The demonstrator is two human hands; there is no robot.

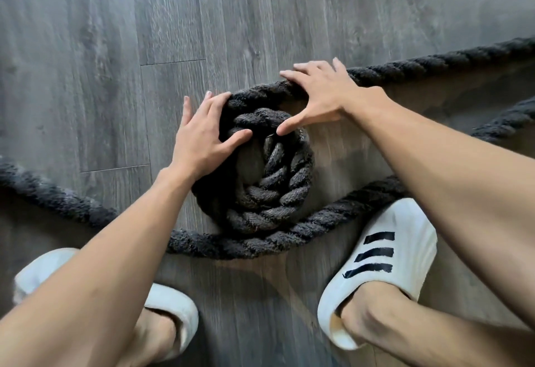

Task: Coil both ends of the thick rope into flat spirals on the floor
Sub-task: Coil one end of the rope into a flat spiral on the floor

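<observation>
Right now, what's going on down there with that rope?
A person crouching over a grey wood floor is winding a thick dark rope into a flat spiral. The left hand presses on the coil's left edge, while the right hand lies spread over the strand feeding in from the right. More rope trails off to both sides, uncoiled, in front of two white slippers.

Grey wood-look plank floor [86, 48] (seams visible), evenly lit, soft shadow toward lower right.
</observation>
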